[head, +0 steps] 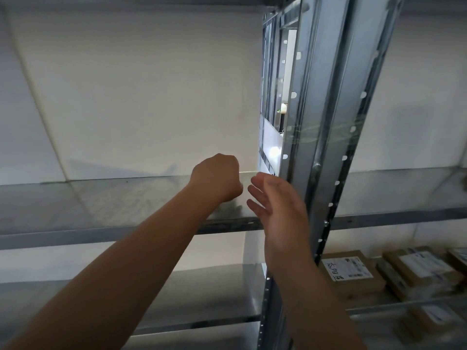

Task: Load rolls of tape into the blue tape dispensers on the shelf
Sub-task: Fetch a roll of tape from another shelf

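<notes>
Over the shelf point(101, 198): my left hand point(217, 178) was fisted; whether on anything, I couldn't tell.
Right hand point(280, 205): spread, empty.
Risk: no tape or dispenser visible; I could knock the post point(328, 122).

A grey metal shelf point(101, 203) spans the middle of the view, its surface dull and faintly reflective, backed by a plain white wall point(141, 92). A perforated steel upright point(326, 122) rises on the right, with a narrow gap point(275, 122) beside it showing a brighter room beyond. A lower shelf point(202, 299) lies beneath. Right of the upright, brown cardboard boxes point(353, 276) with white labels sit in a neighbouring bay. Light is soft and even.
</notes>
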{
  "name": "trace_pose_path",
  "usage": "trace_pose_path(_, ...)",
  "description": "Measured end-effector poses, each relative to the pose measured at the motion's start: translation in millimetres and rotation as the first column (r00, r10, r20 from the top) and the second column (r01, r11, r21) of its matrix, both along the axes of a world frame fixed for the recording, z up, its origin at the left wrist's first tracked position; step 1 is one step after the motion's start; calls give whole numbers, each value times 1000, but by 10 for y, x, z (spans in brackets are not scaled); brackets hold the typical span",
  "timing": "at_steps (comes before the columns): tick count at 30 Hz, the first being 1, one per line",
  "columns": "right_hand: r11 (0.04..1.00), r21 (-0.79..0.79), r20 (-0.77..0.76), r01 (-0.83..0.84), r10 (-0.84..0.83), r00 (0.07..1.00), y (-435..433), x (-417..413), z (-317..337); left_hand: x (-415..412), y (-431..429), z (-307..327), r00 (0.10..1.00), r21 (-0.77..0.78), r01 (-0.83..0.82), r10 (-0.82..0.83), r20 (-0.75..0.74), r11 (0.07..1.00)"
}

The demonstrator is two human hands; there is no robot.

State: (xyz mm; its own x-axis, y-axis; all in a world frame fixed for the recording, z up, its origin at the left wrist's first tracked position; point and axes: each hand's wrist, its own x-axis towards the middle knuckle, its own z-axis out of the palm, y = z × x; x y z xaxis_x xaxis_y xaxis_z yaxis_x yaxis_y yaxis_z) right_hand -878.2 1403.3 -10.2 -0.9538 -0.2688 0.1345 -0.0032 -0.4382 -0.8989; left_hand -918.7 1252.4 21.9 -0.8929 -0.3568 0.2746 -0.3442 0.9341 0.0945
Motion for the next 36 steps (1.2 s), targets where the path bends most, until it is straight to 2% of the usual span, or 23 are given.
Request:
trace_pose_path(4,999,-42,75,-14,17,997,36,-72,-31,-52,-54,70,996,146,63,-71,52,987)
trace_pose_path(6,998,-53,89,-15,20,996,70,-96,-39,52,-81,150,998,186,68,-64,-29,980)
trace_pose_path(8,999,-48,79,-12,16,997,94,-108,-33,247,-87,219,979,325,81,-15,-202,942)
trace_pose_path(9,999,-43,69,-13,16,998,94,-119,-27,358,-95,235,952,460,115,34,-303,880)
trace_pose_path(10,999,-38,57,-21,23,998,87,-131,-18,479,-87,251,913,619,187,97,-396,763)
trace_pose_path(11,999,-29,48,-38,40,998,68,-138,4,600,-67,261,871,747,287,161,-464,600)
trace_pose_path(12,998,-13,37,-64,64,997,35,-143,26,711,-39,254,837,808,376,208,-507,453)
trace_pose_path(13,995,14,25,-96,96,995,-5,-138,52,791,-14,222,814,826,435,236,-531,358)
trace_pose_path(14,990,47,15,-131,130,991,-56,-130,70,863,26,177,801,831,463,256,-541,307)
trace_pose_path(19,955,132,31,-267,265,964,-216,-75,133,1005,227,-83,783,873,456,389,-485,172)
trace_pose_path(23,936,122,81,-330,322,943,-294,-36,136,1070,232,-145,738,889,410,497,-456,206)
trace_pose_path(32,899,117,94,-423,414,906,-372,61,76,1322,237,-183,672,875,440,572,-471,203)
trace_pose_path(36,861,58,109,-505,498,860,-442,158,49,1498,212,-232,623,867,450,620,-477,215)
